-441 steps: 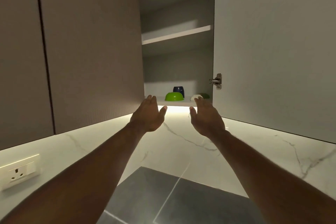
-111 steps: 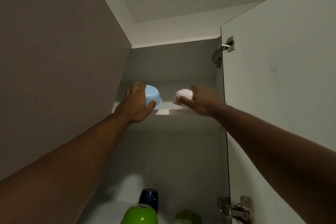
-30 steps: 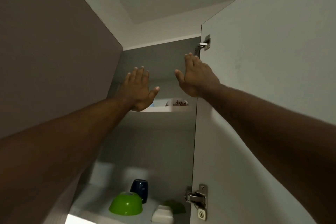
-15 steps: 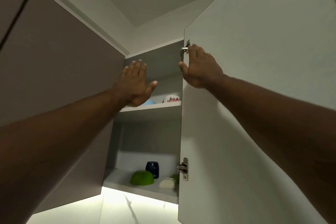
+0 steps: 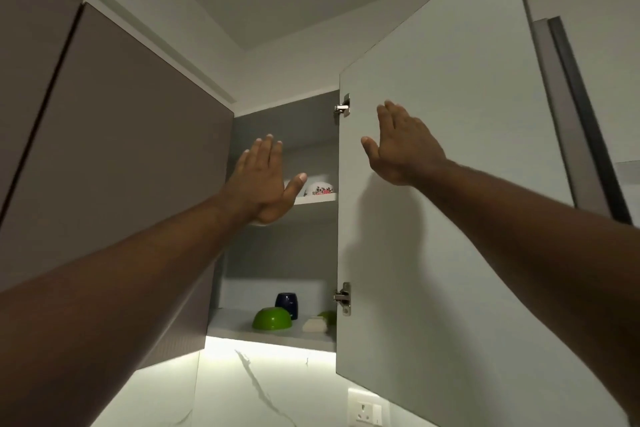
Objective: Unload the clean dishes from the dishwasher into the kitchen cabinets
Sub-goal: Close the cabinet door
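The wall cabinet stands open, its white door (image 5: 450, 218) swung out to the right. My left hand (image 5: 263, 180) is raised flat with straight fingers in front of the upper shelf (image 5: 317, 198) and holds nothing. My right hand (image 5: 401, 146) is also flat and empty, held up before the inner face of the door. A white flowered bowl (image 5: 320, 189) sits upside down on the upper shelf. On the bottom shelf (image 5: 235, 326) are an upturned green bowl (image 5: 272, 318), a dark blue cup (image 5: 287, 302), a small white dish (image 5: 314, 324) and another green piece (image 5: 328, 316).
Closed brown cabinet doors (image 5: 121, 166) fill the left side. Below the cabinet a lit marble backsplash (image 5: 259, 388) carries a wall socket (image 5: 365, 411). A grey vertical frame (image 5: 571, 107) stands at the far right.
Both empty hands have drawn back from the upper shelf. My right hand moved right across the door's inner face. The view has pulled back, showing more of the cabinet and backsplash.
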Available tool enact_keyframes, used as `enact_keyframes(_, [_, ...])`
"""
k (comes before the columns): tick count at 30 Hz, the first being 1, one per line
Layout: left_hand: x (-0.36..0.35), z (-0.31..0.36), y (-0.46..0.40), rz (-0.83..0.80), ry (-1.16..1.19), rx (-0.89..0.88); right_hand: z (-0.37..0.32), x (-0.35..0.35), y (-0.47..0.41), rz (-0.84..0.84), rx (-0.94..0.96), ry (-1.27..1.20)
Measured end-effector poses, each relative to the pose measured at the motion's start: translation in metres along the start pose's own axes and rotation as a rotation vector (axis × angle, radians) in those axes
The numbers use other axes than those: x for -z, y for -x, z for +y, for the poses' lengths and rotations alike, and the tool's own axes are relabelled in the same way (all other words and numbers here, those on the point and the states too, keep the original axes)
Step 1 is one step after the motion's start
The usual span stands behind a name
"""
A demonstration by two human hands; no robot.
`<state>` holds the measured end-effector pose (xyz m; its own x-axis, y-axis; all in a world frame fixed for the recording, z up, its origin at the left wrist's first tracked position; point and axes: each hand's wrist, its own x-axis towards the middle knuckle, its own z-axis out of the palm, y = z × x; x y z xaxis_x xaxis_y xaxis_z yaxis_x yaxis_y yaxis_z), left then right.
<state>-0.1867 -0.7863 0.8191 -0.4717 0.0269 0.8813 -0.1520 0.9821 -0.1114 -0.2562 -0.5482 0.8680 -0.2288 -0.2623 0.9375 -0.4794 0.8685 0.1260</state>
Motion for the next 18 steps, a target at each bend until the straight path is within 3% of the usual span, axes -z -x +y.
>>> enact_keyframes(9, [-0.017,0.048,0.048,-0.075,0.242,-0.003,0.001,0.038,0.034,-0.073,0.006,0.126])
enact_keyframes(18, [-0.025,0.152,0.084,-0.089,0.435,-0.065,0.034,0.079,0.042,-0.026,-0.032,0.137])
